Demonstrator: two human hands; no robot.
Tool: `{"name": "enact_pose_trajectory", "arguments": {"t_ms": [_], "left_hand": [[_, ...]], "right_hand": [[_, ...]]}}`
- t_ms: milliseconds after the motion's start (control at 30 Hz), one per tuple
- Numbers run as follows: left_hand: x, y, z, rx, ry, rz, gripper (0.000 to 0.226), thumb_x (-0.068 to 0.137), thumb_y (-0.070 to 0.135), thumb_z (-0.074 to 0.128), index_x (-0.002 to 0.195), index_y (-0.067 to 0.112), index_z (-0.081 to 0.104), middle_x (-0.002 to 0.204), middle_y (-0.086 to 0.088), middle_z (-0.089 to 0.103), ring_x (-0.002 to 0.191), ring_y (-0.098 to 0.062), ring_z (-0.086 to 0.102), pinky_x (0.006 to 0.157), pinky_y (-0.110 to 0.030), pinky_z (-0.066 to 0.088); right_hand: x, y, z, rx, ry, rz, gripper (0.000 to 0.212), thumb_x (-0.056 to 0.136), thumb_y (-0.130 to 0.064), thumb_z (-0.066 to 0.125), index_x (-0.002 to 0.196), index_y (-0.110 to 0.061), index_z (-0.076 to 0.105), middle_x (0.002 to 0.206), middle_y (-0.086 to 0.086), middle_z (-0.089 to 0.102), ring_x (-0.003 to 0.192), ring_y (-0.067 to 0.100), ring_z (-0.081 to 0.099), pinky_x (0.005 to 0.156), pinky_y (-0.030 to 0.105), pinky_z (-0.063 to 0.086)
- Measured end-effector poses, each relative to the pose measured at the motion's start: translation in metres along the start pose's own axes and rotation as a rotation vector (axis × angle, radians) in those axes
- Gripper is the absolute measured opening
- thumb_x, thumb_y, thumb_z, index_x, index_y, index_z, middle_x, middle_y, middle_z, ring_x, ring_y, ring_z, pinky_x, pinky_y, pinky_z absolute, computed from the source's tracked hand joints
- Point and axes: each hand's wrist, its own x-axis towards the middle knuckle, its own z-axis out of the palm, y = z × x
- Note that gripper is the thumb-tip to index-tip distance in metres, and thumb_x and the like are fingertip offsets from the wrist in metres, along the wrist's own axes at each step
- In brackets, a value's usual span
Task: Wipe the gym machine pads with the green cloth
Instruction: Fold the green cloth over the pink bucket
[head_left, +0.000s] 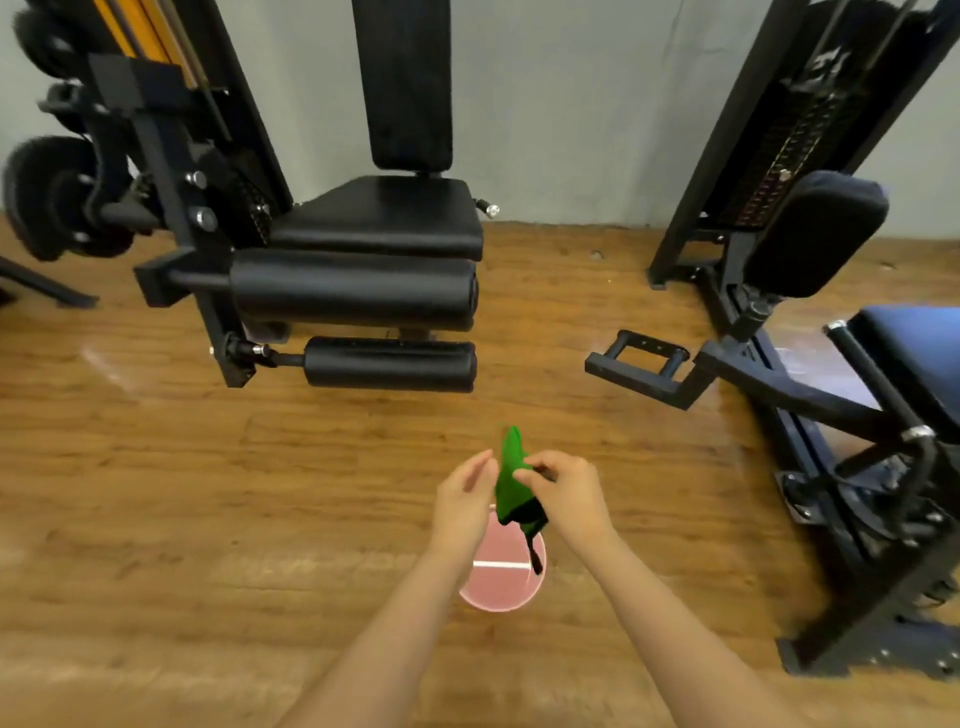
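The green cloth (511, 480) hangs bunched between my two hands, a dark edge and strap dangling at its lower end. My right hand (569, 493) pinches its upper part between thumb and fingers. My left hand (462, 499) is beside the cloth with straight fingers close to or touching it. Ahead stands a black gym machine with a seat pad (384, 218), an upright back pad (408, 83), a large roller pad (353, 293) and a smaller roller pad (389, 364) below it.
A pink bucket (501, 577) sits on the wooden floor directly under my hands. A second black machine with a dark pad (815, 234), a blue seat (919, 353) and a footrest bar (644, 358) stands at the right. Weight plates (52, 197) hang at the far left.
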Motion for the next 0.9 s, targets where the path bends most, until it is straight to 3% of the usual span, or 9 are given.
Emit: {"name": "enact_pose_trajectory", "arguments": {"t_ms": [67,167,267,400,467,567,633,767,900], "left_hand": [[0.024,-0.033,0.010,-0.080,-0.086,-0.063,0.030,0.101,0.018,0.048,0.130,0.016,0.058,0.126,0.000,0.062,0.114,-0.013,0.059,0.095,-0.024,0.049],[0.060,-0.088,0.015,-0.143,-0.127,-0.121,0.033,0.101,0.016,0.047,0.134,0.014,0.055,0.126,-0.004,0.062,0.114,-0.016,0.060,0.093,-0.027,0.050],[0.099,-0.139,0.013,-0.221,-0.088,-0.113,0.028,0.100,0.012,0.051,0.127,0.014,0.058,0.121,-0.005,0.065,0.112,-0.019,0.062,0.094,-0.030,0.050],[0.157,-0.207,0.010,-0.277,-0.037,-0.097,0.020,0.095,0.003,0.055,0.110,0.000,0.068,0.097,-0.014,0.072,0.092,-0.027,0.065,0.087,-0.039,0.049],[0.186,-0.238,0.009,-0.296,-0.029,-0.099,0.023,0.095,-0.002,0.051,0.114,-0.006,0.065,0.102,-0.021,0.069,0.089,-0.031,0.064,0.088,-0.041,0.050],[0.225,-0.273,0.011,-0.338,-0.046,-0.071,0.025,0.098,0.000,0.045,0.116,-0.007,0.060,0.104,-0.024,0.067,0.083,-0.031,0.064,0.080,-0.038,0.052],[0.244,-0.291,0.017,-0.387,-0.074,-0.054,0.027,0.101,0.004,0.041,0.119,-0.006,0.059,0.098,-0.022,0.066,0.079,-0.030,0.064,0.070,-0.035,0.053],[0.265,-0.315,0.032,-0.485,-0.111,-0.055,0.029,0.104,0.010,0.036,0.121,-0.001,0.058,0.104,-0.022,0.066,0.084,-0.031,0.064,0.061,-0.033,0.056],[0.266,-0.321,0.029,-0.407,-0.136,-0.008,0.030,0.104,0.009,0.035,0.120,-0.002,0.057,0.098,-0.018,0.065,0.080,-0.026,0.063,0.054,-0.027,0.052]], "right_hand": [[0.009,0.033,0.017,0.070,-0.024,0.020,0.020,0.083,-0.005,0.066,0.072,-0.022,0.065,0.070,-0.018,0.060,0.065,-0.009,0.054,0.061,0.005,0.038],[0.026,0.088,0.047,0.144,-0.049,0.033,0.027,0.086,-0.004,0.061,0.075,-0.027,0.067,0.075,-0.016,0.066,0.072,-0.002,0.060,0.068,0.014,0.041],[0.047,0.140,0.076,0.186,-0.235,-0.011,0.029,0.093,-0.003,0.050,0.098,-0.026,0.066,0.098,-0.011,0.066,0.093,0.005,0.060,0.077,0.009,0.042],[0.073,0.223,0.115,-0.028,-0.499,-0.182,0.039,0.096,-0.001,0.043,0.134,-0.009,0.047,0.135,-0.014,0.034,0.127,0.000,0.030,0.103,0.008,0.020],[0.088,0.258,0.129,-0.024,-0.392,-0.228,0.032,0.094,-0.002,0.048,0.124,-0.009,0.058,0.129,-0.012,0.044,0.121,-0.002,0.039,0.105,0.015,0.027],[0.107,0.302,0.147,0.109,-0.091,-0.249,0.024,0.085,0.001,0.061,0.090,-0.020,0.070,0.096,-0.012,0.064,0.087,-0.011,0.058,0.087,0.022,0.044],[0.114,0.327,0.165,0.130,-0.039,-0.307,0.029,0.077,-0.001,0.071,0.089,-0.027,0.068,0.094,-0.017,0.064,0.085,-0.008,0.060,0.084,0.019,0.045],[0.129,0.355,0.203,-0.033,0.048,-0.437,0.045,0.070,-0.016,0.080,0.113,-0.013,0.067,0.103,-0.010,0.058,0.096,0.003,0.055,0.089,0.011,0.039],[0.142,0.360,0.201,0.076,0.167,-0.366,0.012,0.081,0.001,0.066,0.084,-0.008,0.073,0.082,-0.011,0.063,0.075,-0.005,0.058,0.073,0.007,0.043]]}}
